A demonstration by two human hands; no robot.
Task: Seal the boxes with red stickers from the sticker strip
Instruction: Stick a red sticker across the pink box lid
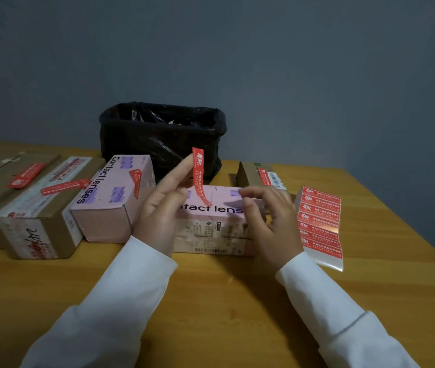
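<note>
Your left hand [162,208] has its fingers nearly straight, and one long red paper sticker [200,176] clings to the tip of the raised forefinger. It hangs above the pink cardboard box printed "Contact lens" [211,221], which lies right in front of you on the wooden table [211,301]. Your right hand [269,219] hovers over the right end of that box, fingers loosely curled and spread, holding nothing.

Just right of the pink box lies the glossy sticker strip [321,224], carrying a column of red stickers. Behind the box stands a bin lined with a black plastic bag [162,139]. Behind its right end sits a small brown carton [261,175], already stickered. Left of the box stand a second pink box [110,197], then two brown cardboard cartons [41,208], each wearing a red sticker across its top.

The loose sticker runs nearly upright, top end toward the bin, lower end curling down to the pink box's top, close to its lid seam. Your left hand's fingers partly cover the box's printed lettering.
</note>
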